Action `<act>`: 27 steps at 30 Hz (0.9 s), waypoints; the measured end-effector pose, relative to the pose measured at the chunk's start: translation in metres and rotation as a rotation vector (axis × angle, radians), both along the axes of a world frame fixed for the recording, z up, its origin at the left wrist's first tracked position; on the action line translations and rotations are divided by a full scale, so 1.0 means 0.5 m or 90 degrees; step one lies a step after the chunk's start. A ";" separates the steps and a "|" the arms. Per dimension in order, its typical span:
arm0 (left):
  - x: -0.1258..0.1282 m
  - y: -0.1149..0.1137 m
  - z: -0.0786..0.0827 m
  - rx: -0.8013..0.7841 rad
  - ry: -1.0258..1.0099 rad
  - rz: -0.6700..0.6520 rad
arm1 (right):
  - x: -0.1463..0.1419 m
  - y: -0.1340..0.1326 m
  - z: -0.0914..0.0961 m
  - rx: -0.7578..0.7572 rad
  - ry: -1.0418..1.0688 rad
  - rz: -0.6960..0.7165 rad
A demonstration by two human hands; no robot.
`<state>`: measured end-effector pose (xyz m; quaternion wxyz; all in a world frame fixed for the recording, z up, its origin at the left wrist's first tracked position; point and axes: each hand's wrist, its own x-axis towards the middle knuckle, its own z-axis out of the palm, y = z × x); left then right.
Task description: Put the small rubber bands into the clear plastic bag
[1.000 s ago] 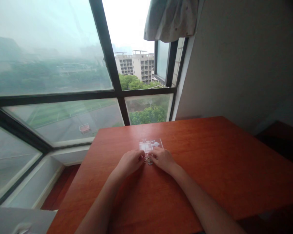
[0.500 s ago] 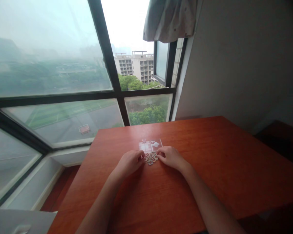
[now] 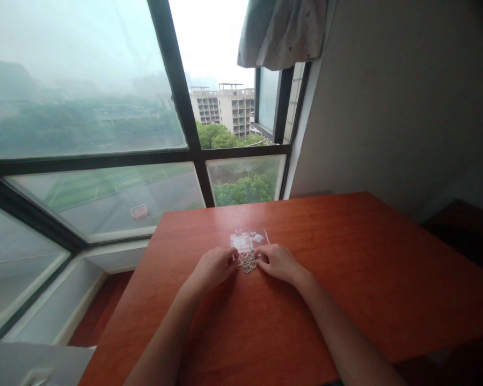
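Several small pale rings [image 3: 247, 262] lie in a tight cluster on the red-brown wooden table [image 3: 346, 268]. My left hand [image 3: 213, 268] rests on the table just left of the cluster, fingers curled with the tips at the rings. My right hand [image 3: 277, 262] lies just right of the cluster, fingers bent and pinched at its edge. Whether either hand grips a ring is too small to tell. A clear plastic packet [image 3: 249, 238] lies flat on the table right behind the rings.
The table stands against a big dark-framed window [image 3: 185, 155] on the left and far side and a grey wall [image 3: 386, 107] on the right. A curtain [image 3: 282, 32] hangs bunched at the top. A pale ledge [image 3: 28, 364] shows at the lower left.
My right hand drew back to the right, uncovering the rings, then closed in on the cluster again. My left hand has barely moved.
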<state>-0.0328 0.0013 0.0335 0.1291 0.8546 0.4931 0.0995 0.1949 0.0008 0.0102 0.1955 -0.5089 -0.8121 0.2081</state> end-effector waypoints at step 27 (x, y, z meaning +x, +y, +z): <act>0.018 -0.005 -0.003 -0.026 0.050 -0.022 | -0.032 -0.008 -0.002 0.031 -0.016 0.014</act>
